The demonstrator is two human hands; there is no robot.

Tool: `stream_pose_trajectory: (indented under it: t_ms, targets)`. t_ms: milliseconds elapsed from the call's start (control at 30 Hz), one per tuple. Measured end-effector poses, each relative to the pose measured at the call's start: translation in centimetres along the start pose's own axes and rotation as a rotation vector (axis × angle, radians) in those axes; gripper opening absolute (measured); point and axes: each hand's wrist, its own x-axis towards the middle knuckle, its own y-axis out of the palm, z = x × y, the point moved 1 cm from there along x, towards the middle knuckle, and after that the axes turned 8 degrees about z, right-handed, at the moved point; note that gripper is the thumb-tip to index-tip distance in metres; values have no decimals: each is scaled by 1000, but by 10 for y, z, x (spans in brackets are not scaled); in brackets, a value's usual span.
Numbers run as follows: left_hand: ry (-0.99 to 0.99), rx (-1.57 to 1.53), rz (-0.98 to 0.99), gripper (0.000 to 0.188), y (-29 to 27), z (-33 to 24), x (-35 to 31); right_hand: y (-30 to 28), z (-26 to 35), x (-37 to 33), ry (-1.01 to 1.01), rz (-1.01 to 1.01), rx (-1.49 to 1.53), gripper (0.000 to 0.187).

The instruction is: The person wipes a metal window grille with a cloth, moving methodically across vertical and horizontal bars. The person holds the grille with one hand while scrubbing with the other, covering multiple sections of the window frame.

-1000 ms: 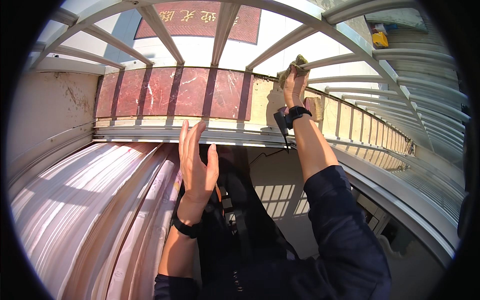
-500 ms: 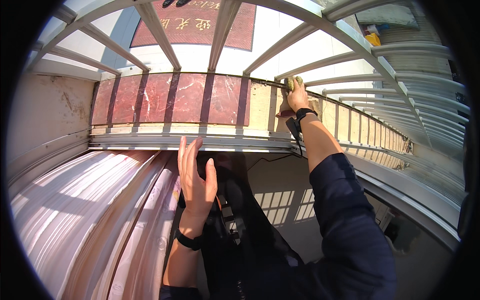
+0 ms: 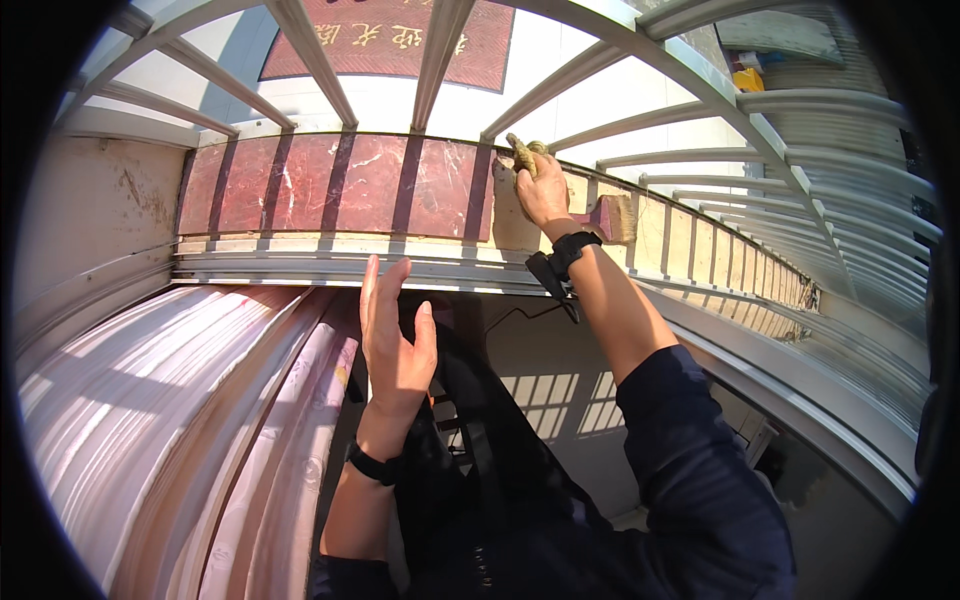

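My right hand (image 3: 546,190) is reached out over the sill, its fingers closed round a crumpled yellow-green rag (image 3: 524,152). That rag touches the bare yellowish sill (image 3: 515,215) beside the far edge, near the foot of a bar and just right of the red marbled slab (image 3: 340,190). Right of the hand lies a brush (image 3: 618,218) with a dark red handle and pale bristles, part of its handle hidden by the wrist. My left hand (image 3: 397,365) is held up near the window track, palm turned inward, fingers stretched out, with nothing in it.
White metal bars (image 3: 440,65) curve along the sill's outer side. A pink-white curtain (image 3: 150,430) hangs at the left, close to my left arm. The metal window track (image 3: 370,270) runs along the near edge. Outside lies a red mat (image 3: 385,45) with yellow lettering.
My right hand has moved left along the sill with the rag, toward the red slab. More of the brush shows now. My left hand stays raised and open, almost in place.
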Motion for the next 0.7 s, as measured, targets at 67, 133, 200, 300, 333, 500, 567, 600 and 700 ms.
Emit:
stream_pose_trajectory:
  t_ms: [67, 133, 200, 300, 333, 500, 567, 600, 700]
  targets:
    - [28, 47, -10, 46, -4, 2, 3, 14, -3, 8, 282, -56, 161, 44]
    - [54, 100, -23, 46, -8, 7, 5, 26, -7, 22, 535, -97, 212, 44]
    - [65, 80, -32, 47, -10, 13, 5, 37, -3, 39, 646, -194, 134, 46]
    - [48, 69, -30, 46, -10, 19, 0, 50, 11, 64, 613, -44, 109, 35]
    - [37, 57, -38, 47, -8, 20, -1, 48, 16, 72, 247, 182, 2, 32]
    - [-11, 41, -60, 47, -7, 22, -4, 23, 13, 71, 87, -338, 383, 36]
    - [-12, 27, -59, 47, -6, 20, -1, 23, 12, 65, 200, -209, 40, 41]
    - [-5, 30, -68, 47, -5, 20, 3, 26, 14, 60, 225, -170, -175, 45]
    - [-9, 44, -81, 47, -4, 16, 8, 42, 28, 50, 345, 157, -387, 43]
